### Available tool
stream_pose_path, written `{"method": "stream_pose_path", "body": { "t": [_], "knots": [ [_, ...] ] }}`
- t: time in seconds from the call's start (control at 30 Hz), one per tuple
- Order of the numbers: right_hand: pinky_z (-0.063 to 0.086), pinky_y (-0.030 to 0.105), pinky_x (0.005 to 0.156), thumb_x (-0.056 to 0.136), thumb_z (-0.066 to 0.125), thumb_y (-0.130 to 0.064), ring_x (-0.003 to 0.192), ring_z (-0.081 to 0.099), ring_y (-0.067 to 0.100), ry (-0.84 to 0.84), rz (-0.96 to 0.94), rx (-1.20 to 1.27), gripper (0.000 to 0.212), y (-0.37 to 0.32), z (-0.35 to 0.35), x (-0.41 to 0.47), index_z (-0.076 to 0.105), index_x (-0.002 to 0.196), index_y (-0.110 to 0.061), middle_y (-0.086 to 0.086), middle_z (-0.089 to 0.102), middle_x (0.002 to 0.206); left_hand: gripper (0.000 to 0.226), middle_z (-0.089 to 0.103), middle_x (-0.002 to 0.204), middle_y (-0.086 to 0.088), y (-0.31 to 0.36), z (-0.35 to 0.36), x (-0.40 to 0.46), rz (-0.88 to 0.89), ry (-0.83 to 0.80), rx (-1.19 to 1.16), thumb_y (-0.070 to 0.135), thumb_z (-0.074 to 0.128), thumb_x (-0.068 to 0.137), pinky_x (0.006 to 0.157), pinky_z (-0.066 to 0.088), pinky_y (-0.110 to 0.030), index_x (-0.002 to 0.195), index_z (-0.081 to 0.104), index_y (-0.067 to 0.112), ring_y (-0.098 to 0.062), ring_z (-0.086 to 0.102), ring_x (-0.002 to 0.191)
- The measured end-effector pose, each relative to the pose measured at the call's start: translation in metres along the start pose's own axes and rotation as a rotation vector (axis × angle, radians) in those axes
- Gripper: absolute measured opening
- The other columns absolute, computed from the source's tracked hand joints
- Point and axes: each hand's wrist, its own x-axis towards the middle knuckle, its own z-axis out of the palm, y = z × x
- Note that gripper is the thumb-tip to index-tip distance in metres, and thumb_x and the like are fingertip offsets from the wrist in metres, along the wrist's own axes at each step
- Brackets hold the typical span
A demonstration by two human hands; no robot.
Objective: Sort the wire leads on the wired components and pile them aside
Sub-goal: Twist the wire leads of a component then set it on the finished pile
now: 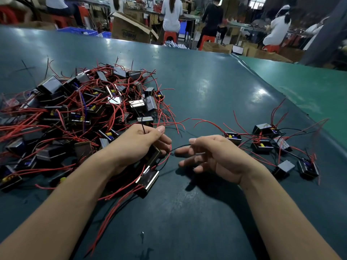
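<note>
Head view, looking down on a dark green tabletop. Left hand curled round a small black wired component, fingers clenched on it, thumb pinching a thin black lead that stands up from the fist. Right hand just beside, apart from the left, palm turned inward, fingers released and loosely spread; a black wire running from the held component toward its fingertips — touching or not, cannot tell. Just below the left hand, another black component lying on the tabletop, with red leads trailing toward the near edge. To the left, a big tangled heap of wired components — black boxes, red leads, some blue and yellow parts. To the right, well apart from the heap, a small loose group of components spread on the tabletop, red and black leads fanning out. Beyond the far edge, seated people at other benches, red stools, an open cardboard box, blue crates.
</note>
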Motion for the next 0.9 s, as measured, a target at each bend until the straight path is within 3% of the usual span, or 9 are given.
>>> {"method": "stream_pose_path", "body": {
  "t": [0.13, 0.23, 0.33, 0.47, 0.53, 0.6, 0.73, 0.8, 0.9],
  "knots": [
    [0.048, 0.021, 0.045, 0.091, 0.050, 0.001, 0.067, 0.071, 0.024, -0.021, 0.005, 0.078, 0.013, -0.001, 0.002, 0.003, 0.057, 0.099, -0.006, 0.017, 0.073, 0.098, 0.030, 0.075, 0.090, -0.017, 0.001, -0.001, 0.000, 0.006, -0.022, -0.060, 0.023, 0.043, 0.103, 0.061, 0.055, -0.026, 0.101, 0.064, 0.002, -0.019, 0.068, 0.070],
    [0.045, 0.020, 0.050, 0.079, 0.065, -0.020, 0.063, 0.067, 0.018, 0.024, 0.031, 0.182, 0.043, -0.002, 0.005, 0.006, 0.055, 0.119, -0.007, 0.016, 0.074, 0.095, 0.029, 0.075, 0.090, -0.014, 0.001, -0.001, 0.001, 0.111, 0.014, -0.021, 0.021, 0.048, 0.100, 0.075, 0.055, -0.029, 0.099, 0.068, 0.000, -0.019, 0.067, 0.075],
    [0.035, 0.014, 0.045, 0.072, 0.068, -0.035, 0.056, 0.056, 0.010, 0.056, 0.012, 0.221, 0.060, -0.002, 0.007, 0.008, 0.055, 0.121, -0.004, 0.010, 0.074, 0.088, 0.032, 0.076, 0.089, -0.006, 0.004, 0.000, -0.002, 0.218, 0.022, 0.027, 0.033, 0.054, 0.091, 0.072, 0.056, -0.025, 0.096, 0.073, 0.007, -0.014, 0.067, 0.073],
    [0.024, 0.014, 0.044, 0.075, 0.069, -0.030, 0.044, 0.044, 0.002, -0.001, -0.030, 0.084, 0.040, 0.003, 0.015, 0.008, 0.064, 0.105, -0.005, -0.003, 0.062, 0.064, 0.038, 0.074, 0.092, -0.013, 0.002, 0.006, -0.005, 0.288, -0.030, 0.122, 0.036, 0.058, 0.083, 0.077, 0.056, -0.045, 0.091, 0.074, 0.002, -0.035, 0.068, 0.079],
    [0.026, 0.012, 0.041, 0.085, 0.067, -0.022, 0.041, 0.043, 0.003, 0.021, -0.023, 0.044, 0.014, 0.005, 0.018, 0.008, 0.066, 0.089, -0.009, -0.002, 0.058, 0.059, 0.034, 0.074, 0.087, -0.014, 0.000, 0.008, -0.004, 0.301, -0.044, 0.104, 0.028, 0.059, 0.087, 0.083, 0.055, -0.038, 0.090, 0.073, -0.003, -0.028, 0.069, 0.082],
    [0.029, 0.011, 0.037, 0.090, 0.064, -0.018, 0.039, 0.044, 0.003, 0.060, -0.006, 0.001, 0.010, 0.006, 0.019, 0.009, 0.064, 0.082, -0.012, -0.002, 0.057, 0.055, 0.038, 0.074, 0.082, -0.013, -0.001, 0.007, -0.004, 0.293, -0.047, 0.094, 0.031, 0.059, 0.085, 0.076, 0.056, -0.027, 0.093, 0.073, -0.004, -0.018, 0.067, 0.077],
    [0.045, 0.015, 0.043, 0.091, 0.062, -0.009, 0.046, 0.056, 0.010, 0.083, 0.025, 0.108, 0.013, 0.002, 0.017, 0.008, 0.063, 0.103, -0.004, 0.005, 0.063, 0.062, 0.039, 0.073, 0.099, -0.011, 0.000, 0.003, -0.004, 0.270, -0.054, 0.134, 0.043, 0.059, 0.079, 0.076, 0.055, -0.025, 0.103, 0.070, 0.015, -0.011, 0.068, 0.085],
    [0.057, 0.021, 0.056, 0.089, 0.057, 0.005, 0.060, 0.068, 0.019, 0.103, -0.009, 0.281, 0.021, -0.003, 0.011, 0.007, 0.061, 0.110, 0.004, 0.015, 0.071, 0.077, 0.036, 0.069, 0.100, -0.006, -0.001, -0.004, -0.003, 0.314, 0.055, 0.281, 0.043, 0.069, 0.077, 0.078, 0.054, -0.025, 0.107, 0.064, 0.023, -0.011, 0.066, 0.089],
    [0.059, 0.022, 0.064, 0.086, 0.053, 0.015, 0.071, 0.073, 0.025, 0.085, -0.092, 0.394, 0.021, -0.005, 0.004, 0.004, 0.062, 0.103, 0.008, 0.021, 0.072, 0.086, 0.037, 0.058, 0.070, 0.000, 0.001, -0.015, -0.005, 0.416, 0.302, 0.514, 0.047, 0.078, 0.070, 0.058, 0.046, -0.024, 0.085, 0.059, 0.019, -0.009, 0.050, 0.057]
  ]
}}
